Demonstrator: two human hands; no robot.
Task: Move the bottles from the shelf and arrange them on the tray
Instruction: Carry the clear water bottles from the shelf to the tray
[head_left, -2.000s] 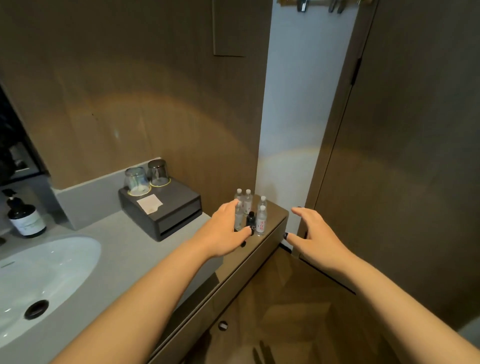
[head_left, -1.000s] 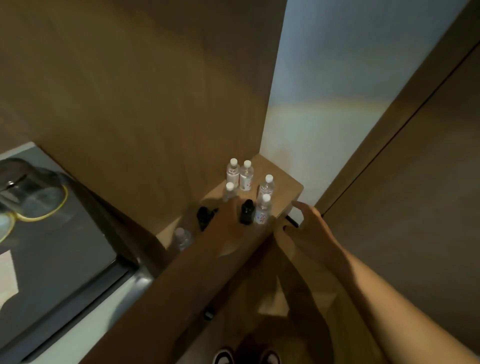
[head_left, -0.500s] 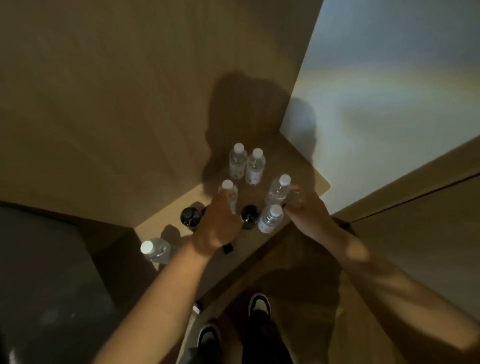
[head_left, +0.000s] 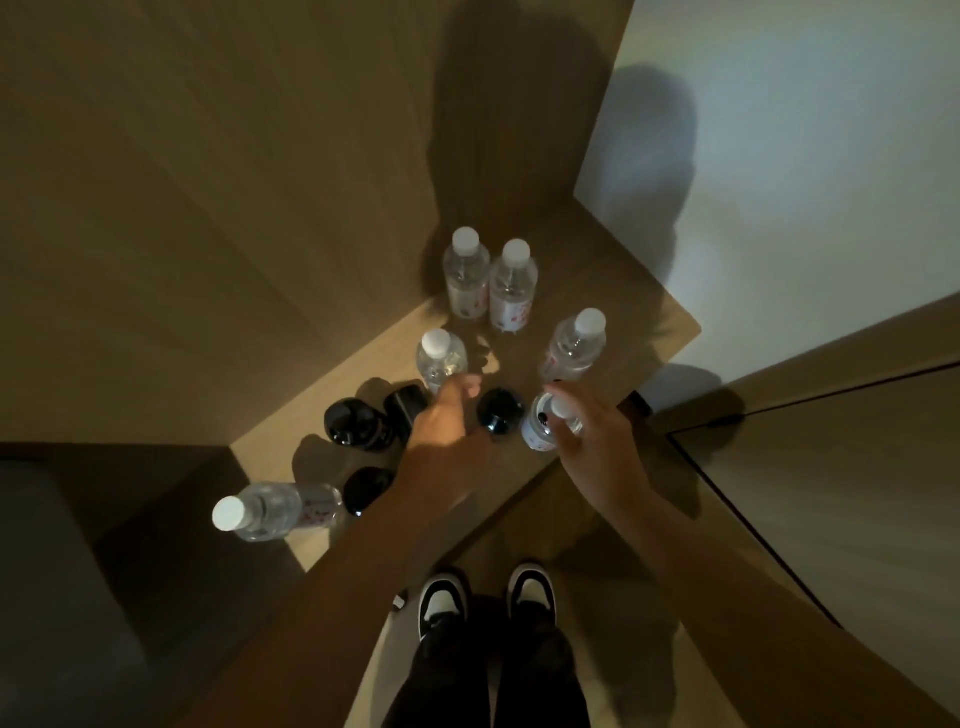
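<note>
1. A clear plastic water bottle with a white cap (head_left: 270, 512) stands at the left end of the light wooden shelf (head_left: 613, 270), apart from the rest; it looks full, so fairly heavy for its size, with thin walls that would dent under a squeeze
2. Squat black bottles (head_left: 356, 423) sit next, just left of the left forearm; smooth, probably slippery, best taken around the body
3. The left hand (head_left: 447, 415) reaches in palm down, fingers curled round the lower part of a clear bottle with a white cap (head_left: 439, 356)
4. Two more clear bottles with red-printed labels (head_left: 491, 283) stand touching at the back corner
5. The right hand (head_left: 587, 436) grips a tilted clear bottle with a label (head_left: 543, 426) near its neck, fingers wrapped over the cap end; a mid-body hold would be steadier
6. No tray is in view
</note>
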